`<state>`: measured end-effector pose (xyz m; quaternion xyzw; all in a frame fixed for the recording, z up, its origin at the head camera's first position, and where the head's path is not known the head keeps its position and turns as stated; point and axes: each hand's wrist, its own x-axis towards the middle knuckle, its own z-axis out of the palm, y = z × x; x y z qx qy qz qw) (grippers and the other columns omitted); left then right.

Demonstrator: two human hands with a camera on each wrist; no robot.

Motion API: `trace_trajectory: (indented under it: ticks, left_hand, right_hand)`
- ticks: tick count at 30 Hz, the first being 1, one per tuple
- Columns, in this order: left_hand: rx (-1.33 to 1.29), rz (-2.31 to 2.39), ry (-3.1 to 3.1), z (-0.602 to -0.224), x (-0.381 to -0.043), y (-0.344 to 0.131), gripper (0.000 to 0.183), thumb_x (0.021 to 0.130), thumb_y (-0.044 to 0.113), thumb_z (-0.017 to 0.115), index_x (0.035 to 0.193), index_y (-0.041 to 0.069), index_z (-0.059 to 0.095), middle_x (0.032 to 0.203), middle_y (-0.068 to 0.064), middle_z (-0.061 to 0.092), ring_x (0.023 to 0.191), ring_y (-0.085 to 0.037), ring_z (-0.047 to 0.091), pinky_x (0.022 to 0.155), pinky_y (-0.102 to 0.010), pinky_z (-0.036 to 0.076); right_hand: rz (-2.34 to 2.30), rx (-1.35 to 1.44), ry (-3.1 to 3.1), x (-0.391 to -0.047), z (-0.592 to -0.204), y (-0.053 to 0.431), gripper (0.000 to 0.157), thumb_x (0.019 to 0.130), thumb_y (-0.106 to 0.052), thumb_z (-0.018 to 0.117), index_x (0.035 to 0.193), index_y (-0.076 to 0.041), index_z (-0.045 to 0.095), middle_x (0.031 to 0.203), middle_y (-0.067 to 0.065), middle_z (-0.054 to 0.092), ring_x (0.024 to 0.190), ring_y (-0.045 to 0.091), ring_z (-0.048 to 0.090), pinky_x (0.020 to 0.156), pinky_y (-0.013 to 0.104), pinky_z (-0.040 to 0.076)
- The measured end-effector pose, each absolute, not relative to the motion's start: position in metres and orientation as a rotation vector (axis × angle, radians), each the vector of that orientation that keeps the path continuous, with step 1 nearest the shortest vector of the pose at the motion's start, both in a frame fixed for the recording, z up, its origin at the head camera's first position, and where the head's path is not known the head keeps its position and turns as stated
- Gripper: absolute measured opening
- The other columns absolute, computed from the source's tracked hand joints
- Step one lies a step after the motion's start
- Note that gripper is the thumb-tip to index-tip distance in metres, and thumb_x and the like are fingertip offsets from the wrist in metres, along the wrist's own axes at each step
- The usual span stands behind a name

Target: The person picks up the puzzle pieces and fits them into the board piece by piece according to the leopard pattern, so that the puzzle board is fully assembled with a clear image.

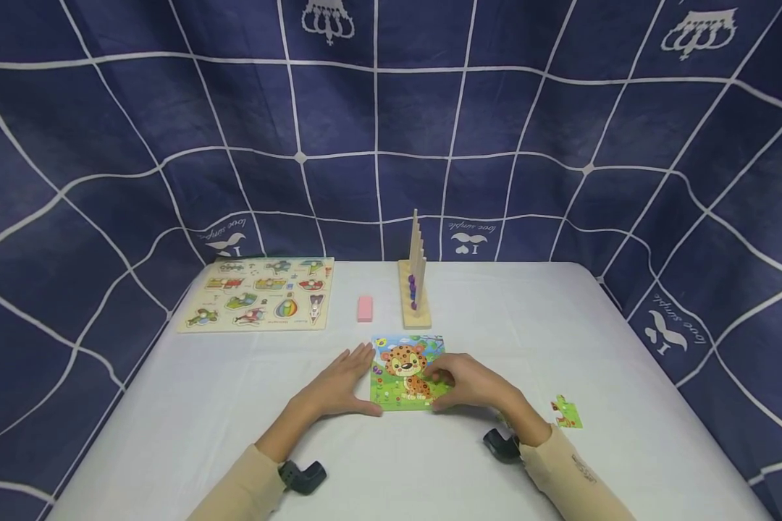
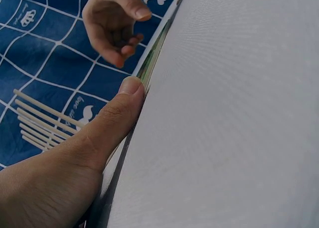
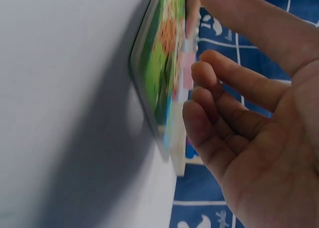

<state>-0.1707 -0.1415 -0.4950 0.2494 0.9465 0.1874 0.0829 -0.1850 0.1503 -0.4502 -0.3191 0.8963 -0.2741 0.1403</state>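
Note:
A square jigsaw puzzle with a spotted leopard cub on green grass lies flat on the white table. At its left edge my left hand rests with fingers spread and straight; the thumb lies by the lower left corner, and in the left wrist view the thumb is close to the puzzle's side. Over the right edge hovers my right hand, its fingers loosely bent. The right wrist view shows nothing between these fingers, which are apart from the puzzle's surface.
A loose green puzzle piece lies right of my right wrist, with a bit of another partly hidden under that wrist. Behind the puzzle are a pink block and a wooden peg stand. A vehicle-picture board lies back left.

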Motion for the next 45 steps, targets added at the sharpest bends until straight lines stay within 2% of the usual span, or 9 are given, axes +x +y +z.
trace_trajectory:
  ticks: [12, 27, 45]
  left_hand:
    - [0.731, 0.544, 2.830, -0.500, -0.169, -0.140, 0.123, 0.067, 0.081, 0.063, 0.154, 0.005, 0.023, 0.163, -0.009, 0.018, 0.152, -0.025, 0.016, 0.126, -0.044, 0.015]
    - [0.732, 0.526, 2.825, -0.496, -0.171, -0.141, 0.123, 0.067, 0.082, 0.063, 0.154, 0.005, 0.023, 0.163, -0.009, 0.018, 0.152, -0.025, 0.015, 0.126, -0.044, 0.014]
    - [0.701, 0.544, 2.823, -0.495, -0.170, -0.141, 0.123, 0.067, 0.080, 0.064, 0.155, 0.005, 0.021, 0.163, -0.009, 0.016, 0.152, -0.025, 0.015, 0.126, -0.044, 0.013]
  right_hand:
    - [-0.803, -0.731, 2.626, -0.171, -0.449, 0.205, 0.056, 0.066, -0.030, 0.089, 0.113, -0.009, 0.068, 0.094, -0.003, 0.062, 0.083, 0.014, 0.052, 0.067, 0.020, 0.046]
    - [-0.859, -0.637, 2.662, -0.160, -0.449, 0.275, 0.058, 0.069, -0.031, 0.087, 0.116, -0.006, 0.065, 0.093, -0.002, 0.061, 0.081, 0.009, 0.052, 0.069, 0.021, 0.047]
    - [-0.846, -0.611, 2.609, -0.150, -0.454, 0.292, 0.053, 0.067, -0.027, 0.089, 0.110, -0.006, 0.066, 0.089, -0.001, 0.058, 0.079, 0.004, 0.048, 0.065, 0.019, 0.045]
